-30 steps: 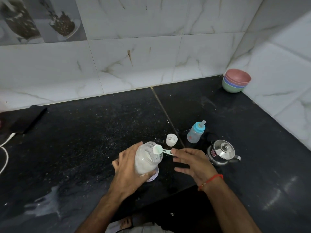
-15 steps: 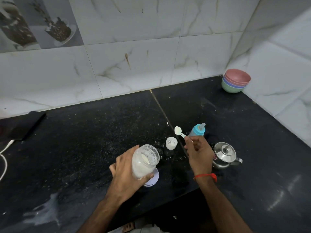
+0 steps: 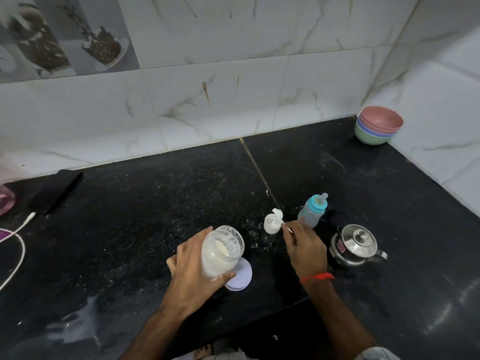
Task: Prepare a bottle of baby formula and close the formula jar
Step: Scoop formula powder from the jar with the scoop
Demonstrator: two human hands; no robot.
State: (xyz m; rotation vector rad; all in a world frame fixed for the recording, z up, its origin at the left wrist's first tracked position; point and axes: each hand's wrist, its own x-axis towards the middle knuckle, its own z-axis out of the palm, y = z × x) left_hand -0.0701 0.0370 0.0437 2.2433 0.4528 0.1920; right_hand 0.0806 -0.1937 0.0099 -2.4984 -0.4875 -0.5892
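Black counter (image 3: 130, 229) lies bare left of jar (image 3: 220, 253).

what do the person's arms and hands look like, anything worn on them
Both forearms are bare, with no sleeves, gloves, rings or watch showing. The left hand and its wrist carry nothing. The right hand has a thin red thread bracelet tied round the wrist, sitting slightly loose. At the bottom right edge a bit of pale cloth shows near the right arm; whether it is a sleeve cannot be told.

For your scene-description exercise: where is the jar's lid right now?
In the head view, the pale lid lies flat on the black counter, under the tilted formula jar that the left hand holds.
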